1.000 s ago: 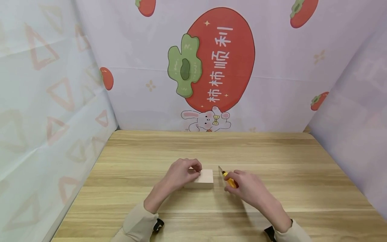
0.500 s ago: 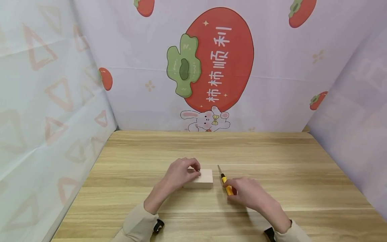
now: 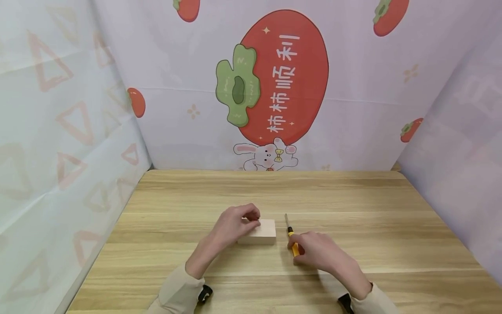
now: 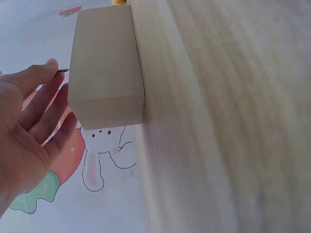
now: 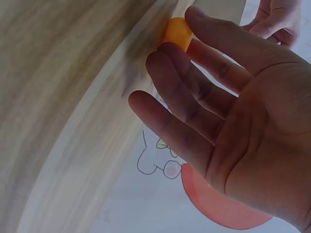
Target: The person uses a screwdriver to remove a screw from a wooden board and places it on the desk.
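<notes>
A pale wooden block (image 3: 263, 232) rests on the table at the centre. Over its top, my left hand (image 3: 234, 224) pinches a small dark screw (image 4: 63, 71) between thumb and index finger, its point at the block's upper face. The other left fingers are spread beside the block in the left wrist view. To the right of the block, my right hand (image 3: 318, 250) holds a yellow-handled screwdriver (image 3: 295, 248) between thumb and fingertips. Its slim metal shaft points away from me. Only the orange-yellow handle end shows in the right wrist view; whether the screwdriver touches the table cannot be told.
The wood-grain table (image 3: 188, 187) extends around both hands. A patterned cloth backdrop (image 3: 176, 131) hangs at its far edge, with further cloth at the left and right sides. Dark straps (image 3: 205, 293) show at the sleeve cuffs.
My right hand has drawn the screwdriver slightly toward me, and its shaft has swung from slanting left to pointing more straight ahead. The left hand and block have hardly moved.
</notes>
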The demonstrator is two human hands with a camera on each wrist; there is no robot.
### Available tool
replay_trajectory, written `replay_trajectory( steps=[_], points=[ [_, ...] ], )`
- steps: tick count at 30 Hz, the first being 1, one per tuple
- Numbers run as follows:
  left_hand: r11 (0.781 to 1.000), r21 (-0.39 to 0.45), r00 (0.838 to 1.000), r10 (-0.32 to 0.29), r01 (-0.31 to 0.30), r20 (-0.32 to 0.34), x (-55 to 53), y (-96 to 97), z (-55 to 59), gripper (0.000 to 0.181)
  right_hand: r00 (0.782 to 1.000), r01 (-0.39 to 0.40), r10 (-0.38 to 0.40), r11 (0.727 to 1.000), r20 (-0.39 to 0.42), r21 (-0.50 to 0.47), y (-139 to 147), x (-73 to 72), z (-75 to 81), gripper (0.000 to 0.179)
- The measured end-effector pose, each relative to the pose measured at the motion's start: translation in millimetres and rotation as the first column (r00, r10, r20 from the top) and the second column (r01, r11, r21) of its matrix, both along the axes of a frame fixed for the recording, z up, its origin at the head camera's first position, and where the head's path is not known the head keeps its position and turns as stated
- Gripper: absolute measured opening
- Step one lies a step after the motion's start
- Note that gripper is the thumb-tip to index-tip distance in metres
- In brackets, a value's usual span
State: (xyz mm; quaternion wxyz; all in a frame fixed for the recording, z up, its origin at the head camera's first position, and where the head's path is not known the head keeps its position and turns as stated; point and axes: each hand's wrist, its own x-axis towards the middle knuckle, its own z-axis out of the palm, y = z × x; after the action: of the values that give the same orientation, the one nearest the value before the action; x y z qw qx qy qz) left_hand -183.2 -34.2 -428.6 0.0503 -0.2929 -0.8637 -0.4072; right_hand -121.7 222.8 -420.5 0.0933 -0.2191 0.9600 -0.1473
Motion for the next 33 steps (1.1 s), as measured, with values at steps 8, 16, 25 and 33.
replay_trajectory(
  steps=[8,16,25,33],
  points=[
    [0.993,0.116,0.999,-0.014,0.008,0.049,-1.4,-13.2,1.4,0.014,1.0,-0.011,0.011,1.0,-0.001,0.005,-2.0,-0.8,-0.6,0.021],
    [0.985,0.173,0.997,0.002,-0.016,0.081,-2.3,-24.1,-0.5,0.016,1.0,-0.01,0.01,1.0,0.007,0.0,-2.2,-1.7,0.0,0.022],
    [0.982,0.183,0.99,0.013,-0.039,0.139,0.7,-32.4,3.1,0.025,1.0,-0.017,0.017,1.0,0.01,-0.01,-1.8,-0.9,0.3,0.022],
    [0.98,0.194,0.981,0.007,-0.045,0.194,7.0,-39.7,6.2,0.032,1.0,-0.023,0.023,1.0,0.008,-0.011,-2.6,-0.8,0.7,0.022]
  ],
)
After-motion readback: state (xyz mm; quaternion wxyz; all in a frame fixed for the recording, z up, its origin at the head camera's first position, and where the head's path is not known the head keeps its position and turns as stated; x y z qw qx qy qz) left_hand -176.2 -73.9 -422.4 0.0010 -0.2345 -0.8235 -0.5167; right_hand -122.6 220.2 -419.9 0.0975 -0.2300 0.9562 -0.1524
